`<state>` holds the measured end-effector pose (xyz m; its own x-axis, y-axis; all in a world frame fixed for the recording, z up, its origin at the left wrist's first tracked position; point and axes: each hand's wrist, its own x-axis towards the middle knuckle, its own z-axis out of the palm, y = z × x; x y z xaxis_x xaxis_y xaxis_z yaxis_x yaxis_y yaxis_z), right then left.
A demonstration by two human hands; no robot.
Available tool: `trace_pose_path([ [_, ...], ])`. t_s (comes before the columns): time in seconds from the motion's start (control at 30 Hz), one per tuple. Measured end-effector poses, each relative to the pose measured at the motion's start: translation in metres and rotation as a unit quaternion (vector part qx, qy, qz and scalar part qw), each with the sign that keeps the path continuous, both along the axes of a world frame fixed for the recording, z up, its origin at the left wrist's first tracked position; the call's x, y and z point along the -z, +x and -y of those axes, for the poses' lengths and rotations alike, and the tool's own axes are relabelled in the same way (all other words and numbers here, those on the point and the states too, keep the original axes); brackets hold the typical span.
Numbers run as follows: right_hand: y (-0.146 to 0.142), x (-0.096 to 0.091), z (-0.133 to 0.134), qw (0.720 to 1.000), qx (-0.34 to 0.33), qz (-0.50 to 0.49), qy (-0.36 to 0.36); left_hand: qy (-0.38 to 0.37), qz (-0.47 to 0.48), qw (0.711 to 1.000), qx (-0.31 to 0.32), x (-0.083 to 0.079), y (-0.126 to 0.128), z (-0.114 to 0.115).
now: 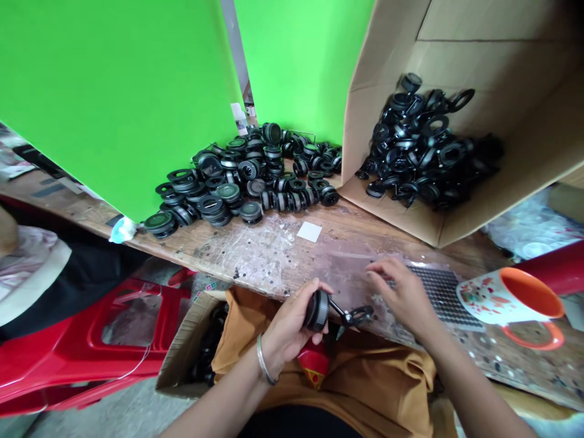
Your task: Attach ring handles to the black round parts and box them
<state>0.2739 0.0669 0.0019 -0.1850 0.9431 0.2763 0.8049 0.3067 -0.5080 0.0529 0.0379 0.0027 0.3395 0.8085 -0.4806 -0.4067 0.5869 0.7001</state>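
Note:
My left hand (292,328) is wrapped round a black phone stand (318,310) with a thick, ribbed round base. A thin hinged arm runs from the base to a flat black ring (360,315) on the right. Bent but apart, the fingers of my right hand (401,292) point left above the table edge, with no object visible in them. Beside that hand lies a sheet of small black dots (444,295). A red pointed object (314,362) with a yellow triangle sits on my lap below the stand, its kind unclear.
Many similar stands (228,176) are heaped along green panels (137,91), more in a large cardboard box (396,228). A white card (309,231) lies on the wooden table (255,255). An orange-lined mug (493,295) stands right. Left are a red stool (82,328) and another person's arm.

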Motion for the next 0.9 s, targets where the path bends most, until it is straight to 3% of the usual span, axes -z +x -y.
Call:
trace_pose_path([
  [0.03,0.011,0.006,-0.012,0.997,0.048,0.047,-0.029,0.002,0.002,1.0,-0.001,-0.001,0.0,-0.001],
  [0.1,0.025,0.018,-0.03,0.991,0.081,0.091,-0.057,-0.001,0.008,1.0,-0.008,-0.001,0.0,-0.003],
  [0.23,0.028,0.032,-0.045,0.984,0.082,0.131,-0.084,-0.003,0.02,0.999,-0.031,0.002,-0.002,-0.005],
  [0.53,0.018,0.031,-0.053,0.969,0.106,0.199,-0.099,0.031,0.021,0.997,-0.072,0.009,-0.003,-0.007],
  [0.7,0.006,0.026,-0.037,0.972,0.119,0.197,-0.043,0.068,0.002,0.992,-0.106,0.003,-0.004,-0.005],
  [0.8,-0.012,0.011,-0.014,0.992,0.066,0.07,0.078,0.084,-0.019,0.989,-0.122,0.0,-0.004,-0.003],
  [0.9,-0.039,-0.006,0.013,0.987,-0.013,-0.038,0.153,0.115,-0.038,0.984,-0.131,-0.001,-0.004,-0.001],
])
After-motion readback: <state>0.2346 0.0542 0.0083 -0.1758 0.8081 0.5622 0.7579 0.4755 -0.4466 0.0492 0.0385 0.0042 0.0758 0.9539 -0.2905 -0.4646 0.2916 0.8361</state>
